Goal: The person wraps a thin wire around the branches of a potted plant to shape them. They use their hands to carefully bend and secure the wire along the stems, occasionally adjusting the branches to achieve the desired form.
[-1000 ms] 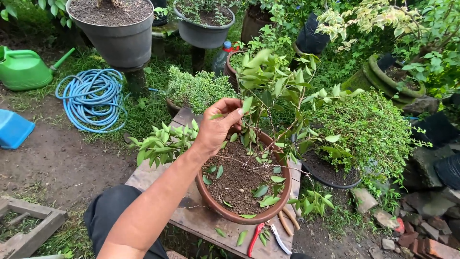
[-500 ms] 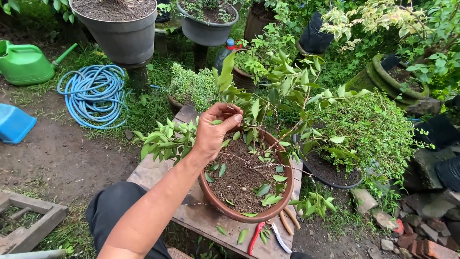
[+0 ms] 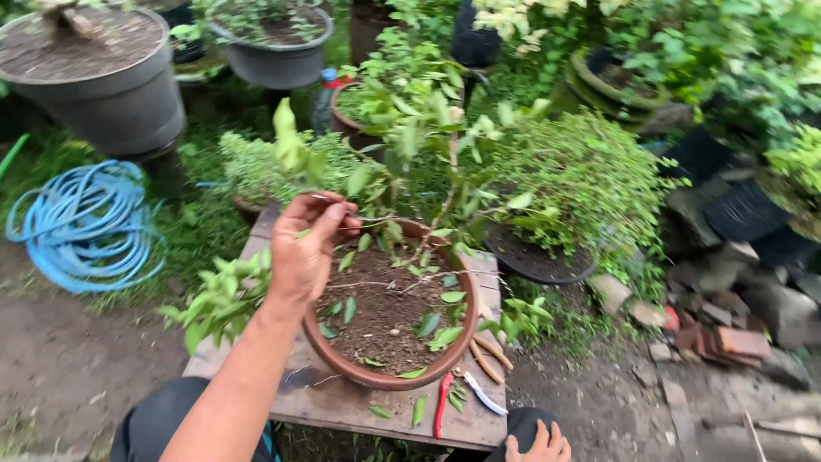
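My left hand (image 3: pixel 310 248) reaches over the left rim of a round brown clay pot (image 3: pixel 342 364) and pinches a thin twig (image 3: pixel 376 224) of the small leafy tree (image 3: pixel 428 128) growing in it. Dark soil (image 3: pixel 385 312) in the pot is strewn with cut green leaves. The pot stands on a low wooden board table (image 3: pixel 342 406). My right hand (image 3: pixel 537 445) rests on my knee at the bottom edge, holding nothing, fingers slightly apart.
Red-handled pruning shears (image 3: pixel 445 402) lie on the board in front of the pot. A coiled blue hose (image 3: pixel 81 227) lies left on the grass. Large grey pots (image 3: pixel 94 81) stand behind, a bushy shrub (image 3: pixel 581 180) and broken bricks (image 3: pixel 727 342) to the right.
My left hand has shifted from the leafy left branch to a thin twig above the pot and closed on it. The view has moved closer, and my right hand has come into sight.
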